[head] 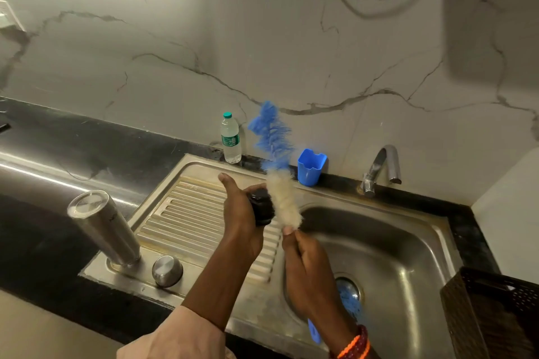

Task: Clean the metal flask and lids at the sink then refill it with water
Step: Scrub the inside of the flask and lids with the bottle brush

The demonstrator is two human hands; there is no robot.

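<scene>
Left hand (242,213) grips the small black lid (262,207) over the sink (408,242) drainboard; right hand (306,268) pinches the bottle brush (284,198) by its handle. I judge the wet lid light, slippery. The flask (105,227) stands inverted on the drainboard; hold it mid-body.

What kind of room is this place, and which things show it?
Most likely a home kitchen: a steel sink with a ribbed draining board, a tap at the marble-look wall, and a dark stone counter beside it.
</scene>
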